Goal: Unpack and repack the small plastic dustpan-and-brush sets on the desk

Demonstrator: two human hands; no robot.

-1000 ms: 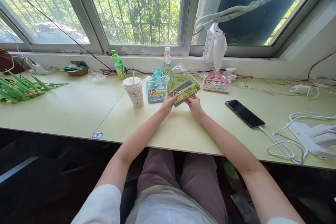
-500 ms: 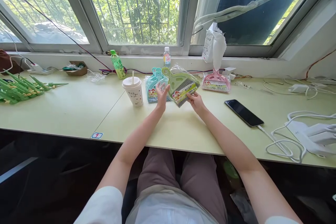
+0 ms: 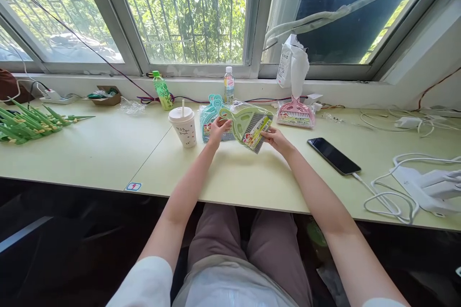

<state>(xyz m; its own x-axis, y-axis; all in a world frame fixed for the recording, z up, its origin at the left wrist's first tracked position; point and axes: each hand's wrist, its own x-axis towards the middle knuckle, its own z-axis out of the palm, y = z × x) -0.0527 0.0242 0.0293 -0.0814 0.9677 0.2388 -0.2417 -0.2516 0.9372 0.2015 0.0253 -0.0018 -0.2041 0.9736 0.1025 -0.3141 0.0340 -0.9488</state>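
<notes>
A green mini dustpan and brush set in a clear plastic bag is held up over the table, tilted with its handle end to the left. My left hand grips it near the handle, fingers closed. On the other side my right hand pinches the bristle end. Just behind my left hand, a blue bagged dustpan and brush set stands on the table, partly covered. To the right rear is a pink dustpan and brush set, also bagged.
A white lidded cup with a straw stands left of my hands. Behind are a green bottle and a clear bottle. A phone and white cables lie right; green artificial stems lie far left.
My left hand has gone from open beside the green set to closed on its handle end. The set has turned clockwise and dropped slightly, and my right hand has shifted a little right.
</notes>
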